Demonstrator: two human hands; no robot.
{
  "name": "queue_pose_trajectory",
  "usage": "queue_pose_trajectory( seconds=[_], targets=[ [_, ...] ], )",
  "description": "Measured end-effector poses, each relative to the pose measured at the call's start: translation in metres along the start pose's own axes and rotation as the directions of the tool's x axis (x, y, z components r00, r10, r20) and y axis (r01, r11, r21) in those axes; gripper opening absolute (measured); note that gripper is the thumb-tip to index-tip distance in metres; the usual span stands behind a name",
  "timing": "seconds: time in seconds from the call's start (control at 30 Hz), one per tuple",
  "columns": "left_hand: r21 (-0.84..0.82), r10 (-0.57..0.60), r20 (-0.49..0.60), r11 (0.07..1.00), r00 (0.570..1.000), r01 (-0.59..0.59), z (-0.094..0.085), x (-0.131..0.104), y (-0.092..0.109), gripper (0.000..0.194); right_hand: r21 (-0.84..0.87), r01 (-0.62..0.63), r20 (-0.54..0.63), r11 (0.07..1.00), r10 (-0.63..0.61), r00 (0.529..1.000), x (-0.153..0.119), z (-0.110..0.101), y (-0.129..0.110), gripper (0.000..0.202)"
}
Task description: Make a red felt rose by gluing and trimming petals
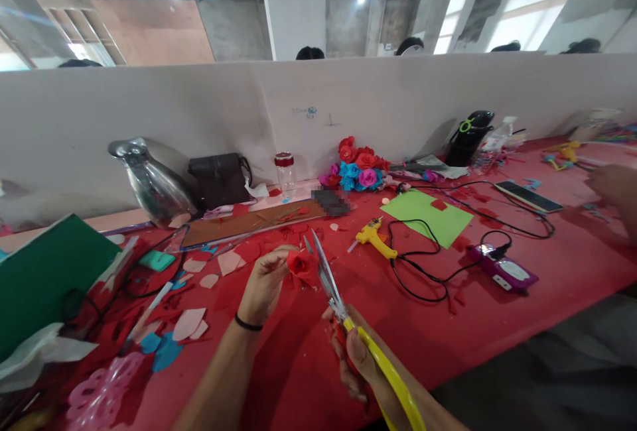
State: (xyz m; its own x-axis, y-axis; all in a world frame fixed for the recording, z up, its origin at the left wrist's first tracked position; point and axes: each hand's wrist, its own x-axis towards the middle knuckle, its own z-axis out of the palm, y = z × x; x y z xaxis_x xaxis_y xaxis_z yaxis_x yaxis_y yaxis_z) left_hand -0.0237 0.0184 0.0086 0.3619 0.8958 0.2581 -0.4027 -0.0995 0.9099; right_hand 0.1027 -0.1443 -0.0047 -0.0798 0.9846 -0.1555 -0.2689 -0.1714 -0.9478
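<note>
Between the fingers of my left hand (265, 284) is a red paper flower (301, 264), held above the red table (293, 365). My right hand (355, 358) grips a pair of scissors (328, 275) with yellow handles. The scissors' blades point up and away from me, slightly apart, just to the right of the flower. Whether the blades touch the petals I cannot tell. Pink and blue paper pieces (189, 323) lie to the left of my left hand. A yellow glue gun (375, 239) rests on the table beyond my right hand.
A purple power strip (502, 270) and black cables lie at right, near a green paper sheet (428, 215) and a phone (528, 196). Finished paper flowers (359, 169), a glass jar (285, 172) and a metal jug (152, 182) stand by the partition. Another person's hand (614, 185) is far right.
</note>
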Motion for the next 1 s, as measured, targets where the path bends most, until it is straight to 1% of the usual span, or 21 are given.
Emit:
queue_pose_trajectory(
  seconds=[0.1, 0.23, 0.43, 0.6, 0.83, 1.0],
  targets=[
    [0.0, 0.003, 0.01, 1.0, 1.0, -0.003, 0.0, 0.0, 0.0, 0.012, 0.018, 0.021, -0.018, 1.0, -0.02, 1.0, 0.001, 0.002, 0.002, 0.06],
    [-0.018, 0.0, 0.024, 1.0, 1.0, 0.0, -0.001, 0.001, 0.0, 0.012, 0.016, 0.031, -0.019, 0.999, -0.031, 0.999, 0.0, 0.003, -0.001, 0.055],
    [-0.027, 0.004, 0.043, 1.0, 0.999, -0.003, -0.002, 0.0, -0.001, 0.014, 0.054, 0.007, -0.031, 0.999, -0.005, 1.0, -0.001, 0.002, -0.006, 0.054],
    [-0.026, -0.004, 0.049, 1.0, 0.999, 0.006, -0.002, 0.0, -0.001, 0.014, 0.07, -0.004, -0.03, 0.998, 0.006, 1.0, -0.003, 0.002, -0.007, 0.057],
    [-0.002, -0.028, 0.045, 1.0, 0.999, 0.028, -0.001, 0.0, 0.001, 0.017, 0.054, -0.089, -0.042, 0.995, 0.091, 0.995, -0.006, 0.003, -0.019, 0.06],
    [0.019, -0.05, 0.026, 0.999, 0.998, 0.05, -0.002, -0.001, 0.0, 0.018, 0.034, -0.08, -0.053, 0.996, 0.082, 0.995, -0.008, 0.003, -0.026, 0.061]
  ],
)
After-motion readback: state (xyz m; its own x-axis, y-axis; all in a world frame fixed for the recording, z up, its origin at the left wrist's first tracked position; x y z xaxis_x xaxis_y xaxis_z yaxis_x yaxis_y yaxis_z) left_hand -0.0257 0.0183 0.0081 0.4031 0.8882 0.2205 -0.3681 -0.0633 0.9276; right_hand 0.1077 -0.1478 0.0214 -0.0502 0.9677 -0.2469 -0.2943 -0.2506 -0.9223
